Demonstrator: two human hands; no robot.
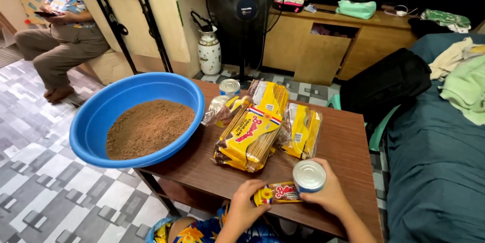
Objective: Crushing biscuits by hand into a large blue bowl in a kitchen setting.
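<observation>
Both hands grip one can at the table's near edge: left hand fingers closed on its label, right hand wrapped around it.

A blue basin of brown crumbs stands on the surface, up and left of the fingers. Yellow cracker packs lie just above the fingers, a smaller pack beside them and a second tin farther off. Beyond stand a white vase, a black fan and a wooden cabinet. A seated person is far left.
</observation>
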